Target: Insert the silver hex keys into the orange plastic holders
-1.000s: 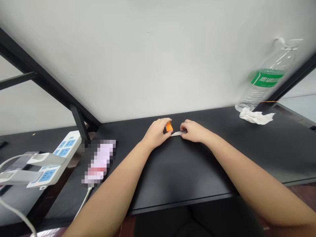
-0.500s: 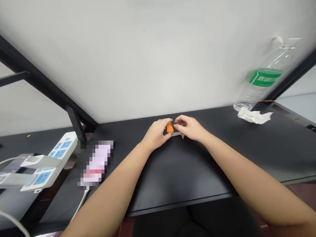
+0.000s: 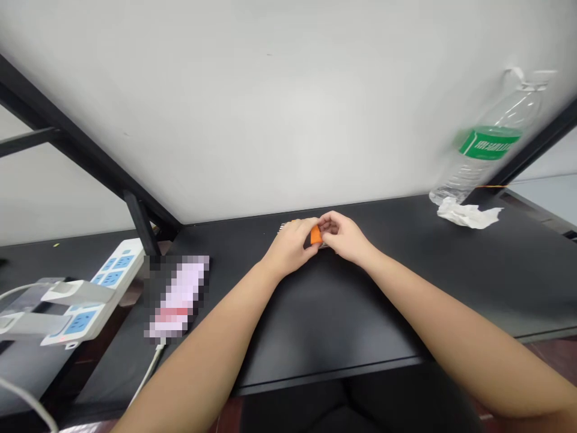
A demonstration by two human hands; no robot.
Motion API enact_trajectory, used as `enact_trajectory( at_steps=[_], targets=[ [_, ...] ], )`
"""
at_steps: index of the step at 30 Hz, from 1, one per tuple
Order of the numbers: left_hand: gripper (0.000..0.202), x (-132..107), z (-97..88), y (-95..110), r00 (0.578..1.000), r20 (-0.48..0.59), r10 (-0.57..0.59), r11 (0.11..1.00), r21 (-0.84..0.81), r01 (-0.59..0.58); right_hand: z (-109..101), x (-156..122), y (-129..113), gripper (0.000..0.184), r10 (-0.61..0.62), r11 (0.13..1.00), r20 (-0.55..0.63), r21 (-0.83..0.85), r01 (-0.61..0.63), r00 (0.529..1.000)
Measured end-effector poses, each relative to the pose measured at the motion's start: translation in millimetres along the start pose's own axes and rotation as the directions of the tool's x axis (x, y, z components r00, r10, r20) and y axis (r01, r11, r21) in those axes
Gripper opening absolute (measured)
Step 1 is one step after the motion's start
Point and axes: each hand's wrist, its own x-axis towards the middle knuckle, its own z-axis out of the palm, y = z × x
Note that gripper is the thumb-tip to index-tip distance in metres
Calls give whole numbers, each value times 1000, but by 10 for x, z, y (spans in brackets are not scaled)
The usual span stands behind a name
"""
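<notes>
Near the back of the black table, both hands meet around an orange holder (image 3: 316,234) with a dark part on its left side. My left hand (image 3: 293,243) is closed on it, thumb in front and fingers behind. From the other side my right hand (image 3: 345,236) curls in, its thumb and fingertips closed on the holder's right end. Thin metal hex keys (image 3: 282,228) stick out past the left hand, and a bit of metal shows under the right thumb. The hands hide most of the set.
A clear bottle with a green label (image 3: 491,142) stands against the wall at the right, a crumpled tissue (image 3: 469,214) before it. To the left lie a blurred-out phone (image 3: 180,294) on a white cable (image 3: 146,376) and a power strip (image 3: 119,273) with chargers.
The orange holder has moved slightly right, and the right fingertips now touch it. The bent key ends seen earlier are mostly covered, while metal ends now show left of the left hand.
</notes>
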Motion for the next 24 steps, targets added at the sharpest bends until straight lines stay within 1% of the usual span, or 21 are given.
enact_trajectory(
  at_steps=[3, 7, 11, 13, 14, 16, 19, 21, 24],
  targets=[
    [47, 10, -8, 14, 1000, 20, 5, 1000, 17, -5, 25, 11, 25, 30, -7, 997, -30, -73, 5, 1000],
    [46, 18, -12, 18, 999, 37, 18, 999, 43, -20, 10, 13, 12, 25, -1, 968, -110, -251, -27, 994],
    [47, 13, -9, -29, 999, 37, -7, 998, 67, 4, -116, 46, 0, 16, 40, 914, -143, -394, -94, 989],
    [48, 8, -5, -66, 999, 34, -16, 998, 62, 14, -210, 82, 25, 15, 34, 867, -143, -489, -100, 989],
    [48, 4, -3, -84, 999, 30, -23, 998, 55, 21, -255, 102, 46, 16, 34, 834, -132, -543, -101, 991],
    [48, -2, 1, -113, 999, 21, -35, 999, 42, 34, -328, 133, 95, 15, 58, 757, -70, -648, -90, 996],
    [48, -9, 4, -136, 999, 16, -51, 998, 41, 50, -365, 136, 141, 10, 80, 664, 39, -747, -24, 996],
    [47, -9, 3, -140, 998, 22, -55, 997, 46, 54, -349, 106, 135, 9, 72, 651, 116, -758, 42, 991],
    [49, -7, 0, -139, 998, 32, -50, 998, 42, 49, -312, 45, 97, 15, 77, 665, 214, -739, 110, 974]
  ],
)
